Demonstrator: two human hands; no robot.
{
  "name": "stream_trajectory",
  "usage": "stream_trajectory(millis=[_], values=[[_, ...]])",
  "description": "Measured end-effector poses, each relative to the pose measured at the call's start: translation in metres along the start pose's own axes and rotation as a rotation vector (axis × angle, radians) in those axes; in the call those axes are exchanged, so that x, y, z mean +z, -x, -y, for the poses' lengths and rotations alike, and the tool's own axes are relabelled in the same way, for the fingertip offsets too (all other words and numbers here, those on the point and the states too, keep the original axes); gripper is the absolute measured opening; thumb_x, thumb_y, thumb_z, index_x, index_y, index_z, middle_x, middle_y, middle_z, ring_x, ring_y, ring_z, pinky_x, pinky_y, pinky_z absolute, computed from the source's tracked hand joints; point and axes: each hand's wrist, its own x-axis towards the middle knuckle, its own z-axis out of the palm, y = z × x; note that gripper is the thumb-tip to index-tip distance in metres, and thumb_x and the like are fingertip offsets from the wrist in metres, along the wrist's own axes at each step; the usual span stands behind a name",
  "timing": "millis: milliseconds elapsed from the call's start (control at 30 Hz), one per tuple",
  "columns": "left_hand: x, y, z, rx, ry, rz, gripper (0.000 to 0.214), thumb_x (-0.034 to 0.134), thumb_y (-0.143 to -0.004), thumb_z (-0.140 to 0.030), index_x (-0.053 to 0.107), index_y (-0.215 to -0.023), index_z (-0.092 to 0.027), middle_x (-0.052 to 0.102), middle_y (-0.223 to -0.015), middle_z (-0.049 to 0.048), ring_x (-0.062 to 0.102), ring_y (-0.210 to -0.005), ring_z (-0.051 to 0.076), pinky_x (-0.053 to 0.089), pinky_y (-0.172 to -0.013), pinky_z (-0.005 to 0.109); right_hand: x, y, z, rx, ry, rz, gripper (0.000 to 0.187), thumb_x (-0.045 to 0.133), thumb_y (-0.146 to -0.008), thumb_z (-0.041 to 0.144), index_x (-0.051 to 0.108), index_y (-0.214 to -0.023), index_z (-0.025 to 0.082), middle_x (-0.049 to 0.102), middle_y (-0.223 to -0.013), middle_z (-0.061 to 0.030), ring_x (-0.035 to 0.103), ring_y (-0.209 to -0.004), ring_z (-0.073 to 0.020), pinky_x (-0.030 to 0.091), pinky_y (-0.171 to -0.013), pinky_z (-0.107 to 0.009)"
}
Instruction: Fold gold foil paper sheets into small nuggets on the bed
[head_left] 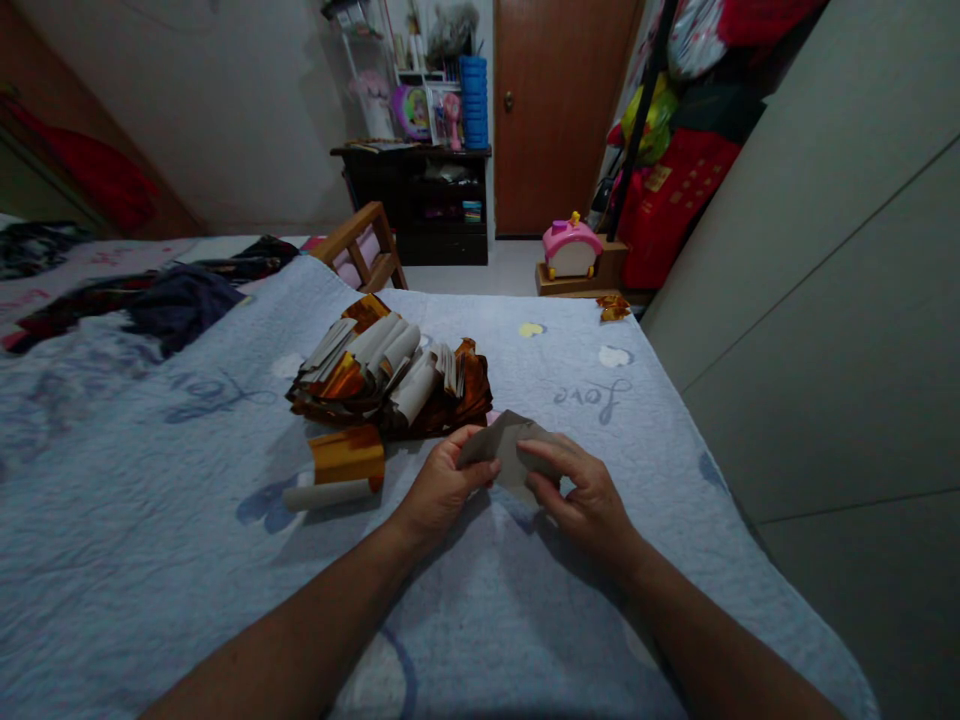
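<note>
My left hand and my right hand both pinch one grey sheet of paper, folded into a peak, just above the pale blue bedspread. Each hand's fingers are closed on an edge of the sheet. Behind the hands lies a pile of folded gold-and-grey foil papers. To the left of my left hand rests a rolled paper with a gold band and a white end.
A crumpled gold scrap lies near the bed's far right corner. Dark clothes are heaped at the left. A wooden chair, a pink toy, a dark cabinet and a door stand beyond. A grey wardrobe lines the right.
</note>
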Motion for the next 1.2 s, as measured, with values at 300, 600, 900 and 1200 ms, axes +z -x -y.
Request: stream_trajectory(millis=[300, 600, 900, 1200], values=[[0.004, 0.003, -0.004, 0.006, -0.182, 0.046, 0.032, 0.082, -0.066, -0.015, 0.067, -0.094, -0.018, 0.070, -0.081, -0.0004, 0.062, -0.074, 0.014, 0.045, -0.068, 0.022, -0.014, -0.009, 0.000, 0.318, -0.205, -0.043, 0.013, 0.065, -0.084, 0.028, 0.076, -0.089, 0.022, 0.074, -0.090, -0.0052, 0.066, -0.077, -0.0183, 0.052, -0.068, -0.031], [0.003, 0.003, -0.001, -0.013, -0.074, 0.014, 0.066, 0.084, -0.068, -0.022, 0.049, -0.124, -0.022, 0.075, -0.098, 0.0048, 0.070, -0.082, 0.018, 0.054, -0.075, 0.026, -0.005, -0.007, -0.009, 0.490, -0.315, -0.085, 0.021, 0.069, -0.079, 0.033, 0.076, -0.094, 0.019, 0.076, -0.088, -0.0063, 0.068, -0.077, -0.0200, 0.054, -0.070, -0.032], [0.004, 0.004, 0.000, 0.009, -0.021, 0.022, 0.080, 0.085, -0.068, -0.021, 0.040, -0.134, -0.024, 0.073, -0.110, 0.0078, 0.071, -0.101, 0.023, 0.054, -0.089, 0.033, -0.005, -0.009, -0.008, 0.584, -0.351, -0.159, 0.030, 0.076, -0.075, 0.040, 0.078, -0.093, 0.018, 0.078, -0.089, -0.0088, 0.071, -0.078, -0.0222, 0.055, -0.069, -0.034], [0.004, 0.004, -0.002, 0.060, -0.074, -0.067, 0.056, 0.080, -0.075, -0.025, 0.046, -0.119, -0.025, 0.070, -0.087, -0.0019, 0.068, -0.077, 0.014, 0.052, -0.073, 0.023, -0.006, -0.009, -0.010, 0.590, -0.310, -0.164, 0.026, 0.075, -0.075, 0.037, 0.077, -0.091, 0.017, 0.077, -0.087, -0.0080, 0.069, -0.078, -0.0217, 0.053, -0.069, -0.033]])
